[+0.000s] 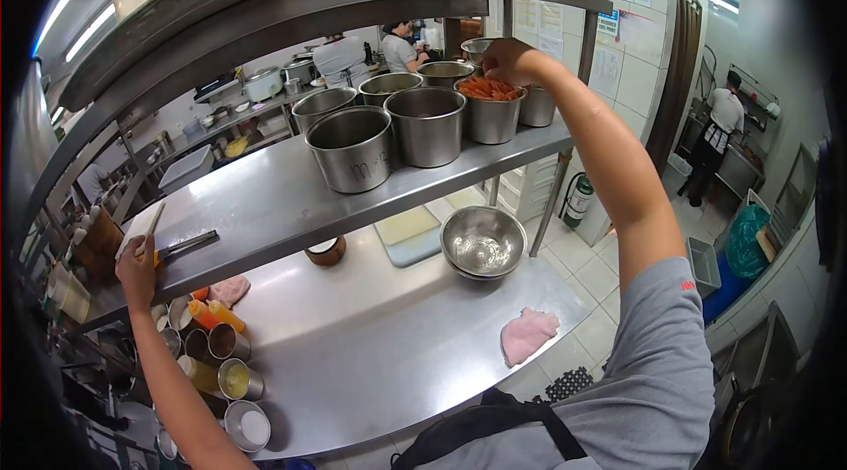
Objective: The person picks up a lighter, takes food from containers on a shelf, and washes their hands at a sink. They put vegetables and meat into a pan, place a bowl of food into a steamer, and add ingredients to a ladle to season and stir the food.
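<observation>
Right hand [505, 55], top centre, fingers curled down into a pot [490, 110] of orange strips [488, 88] on the shelf [265, 197]; grip unclear. Left hand [135, 269], left edge, closed around a knife [181, 247]. Step looks like picking strips; next needs a lift clear of the rim.

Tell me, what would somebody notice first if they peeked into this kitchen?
Probably the right hand reaching up into a steel pot of orange shredded food, standing among other shiny pots on the metal shelf. Below, on the steel counter, sit a gleaming mixing bowl and a pink cloth. The left hand grips the shelf's edge.
</observation>
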Available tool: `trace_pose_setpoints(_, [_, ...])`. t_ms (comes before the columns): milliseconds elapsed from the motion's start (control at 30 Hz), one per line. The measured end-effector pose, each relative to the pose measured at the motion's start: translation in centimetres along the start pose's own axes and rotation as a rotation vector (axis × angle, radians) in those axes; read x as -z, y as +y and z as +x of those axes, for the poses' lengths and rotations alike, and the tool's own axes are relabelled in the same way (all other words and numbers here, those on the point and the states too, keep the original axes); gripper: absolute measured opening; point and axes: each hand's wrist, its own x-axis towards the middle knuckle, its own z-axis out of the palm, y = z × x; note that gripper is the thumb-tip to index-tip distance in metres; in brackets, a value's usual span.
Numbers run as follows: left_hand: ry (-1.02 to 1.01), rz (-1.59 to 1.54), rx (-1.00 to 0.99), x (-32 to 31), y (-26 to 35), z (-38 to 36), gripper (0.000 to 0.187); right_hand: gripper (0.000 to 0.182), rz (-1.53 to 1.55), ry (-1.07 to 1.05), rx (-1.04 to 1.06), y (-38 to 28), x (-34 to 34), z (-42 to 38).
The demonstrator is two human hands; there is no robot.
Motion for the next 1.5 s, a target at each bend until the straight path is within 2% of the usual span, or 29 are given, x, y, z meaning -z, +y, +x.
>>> trace_pose_setpoints(100, [-0.009,-0.015,0.017,0.0,0.0,0.1,0.047,0.020,0.054,0.034,0.021,1.3,0.8,-0.5])
trace_pose_setpoints(167, [-0.018,-0.034,0.030,0.0,0.1,0.2,0.047,0.018,0.168,0.086,0.143,2.0,1.6,-0.8])
trace_pose_setpoints(300, [0.013,-0.057,0.049,-0.2,0.1,0.0,0.045,0.019,0.290,0.145,0.124,2.8,2.6,-1.4])
trace_pose_setpoints(367, [0.013,-0.080,0.067,-0.2,0.2,0.0,0.045,0.018,0.511,0.182,0.019,2.6,2.9,-2.3])
trace_pose_setpoints(400, [0.029,-0.093,0.049,-0.1,0.1,0.0,0.045,0.018,0.502,0.183,0.020,2.5,2.9,-2.7])
trace_pose_setpoints(467, [0.049,-0.110,0.037,-0.2,-0.1,0.0,0.044,0.020,0.741,0.330,-0.076,2.0,2.8,-3.5])
trace_pose_setpoints(500, [0.058,-0.111,0.032,-0.2,0.0,0.0,0.044,0.020,0.735,0.329,-0.069,1.5,2.9,-4.2])
trace_pose_setpoints(567, [0.066,-0.113,0.039,0.0,0.0,-0.1,0.043,0.017,1.022,0.407,-0.001,-0.1,2.9,-6.2])
trace_pose_setpoints(600, [0.056,-0.103,0.018,0.0,0.1,-0.1,0.043,0.017,1.016,0.396,0.006,-1.7,2.8,-7.4])
trace_pose_setpoints(667, [0.027,-0.132,0.007,-0.3,-0.4,0.0,0.045,0.016,1.434,0.292,0.125,-5.7,2.5,-10.4])
trace_pose_setpoints(700, [0.020,-0.127,0.011,-0.4,-0.6,0.0,0.045,0.016,1.439,0.284,0.121,-7.7,2.4,-11.8])
trace_pose_setpoints(767, [-0.011,-0.081,-0.039,-0.4,-0.8,0.1,0.048,0.013,1.602,0.051,0.430,-11.7,2.3,-14.5])
trace_pose_setpoints(833, [-0.046,-0.067,-0.041,-0.2,-0.4,0.0,0.050,0.015,1.718,-0.016,0.555,-15.4,2.1,-17.2])
trace_pose_setpoints(900, [-0.069,-0.057,-0.038,-0.1,-0.2,0.0,0.052,0.014,1.742,-0.008,0.855,-18.5,2.0,-19.2])
trace_pose_setpoints(967, [-0.103,-0.018,-0.050,-0.3,-0.6,0.0,0.055,0.014,1.825,-0.067,0.922,-21.7,2.4,-21.7])
trace_pose_setpoints(1000, [-0.106,-0.021,-0.055,-0.1,-0.9,0.0,0.055,0.008,1.832,-0.115,0.964,-23.8,2.8,-22.8])
trace_pose_setpoints(1033, [-0.151,-0.010,-0.035,-0.3,-1.0,0.3,0.056,0.003,1.837,-0.150,0.982,-26.1,3.1,-24.2])
trace_pose_setpoints(1133, [-0.223,-0.019,-0.013,-0.4,-0.9,0.5,0.059,0.007,1.899,-0.213,0.975,-30.0,3.0,-25.7])
trace_pose_setpoints(1167, [-0.240,-0.027,-0.003,-0.6,-1.3,0.6,0.060,0.009,1.899,-0.294,1.008,-31.1,3.0,-26.0])
trace_pose_setpoints(1200, [-0.172,-0.006,-0.033,-1.0,-1.7,0.6,0.062,0.011,1.900,-0.375,1.042,-32.2,3.0,-26.4])
trace_pose_setpoints(1300, [-0.167,-0.013,-0.031,-1.3,-2.1,0.7,0.063,0.010,1.917,-0.371,1.047,-35.1,3.5,-27.4])
trace_pose_setpoints(1333, [-0.177,-0.013,-0.039,-1.1,-1.9,0.5,0.063,0.010,2.005,-0.332,0.991,-36.3,3.1,-28.1])
trace_pose_setpoints(1467, [-0.204,0.006,-0.044,-0.8,-2.0,0.8,0.063,0.010,2.049,-0.298,0.883,-37.9,3.9,-28.7])
trace_pose_setpoints(1500, [-0.174,0.009,-0.064,-1.0,-2.2,0.7,0.063,0.011,1.936,-0.396,0.851,-37.6,4.6,-28.4])
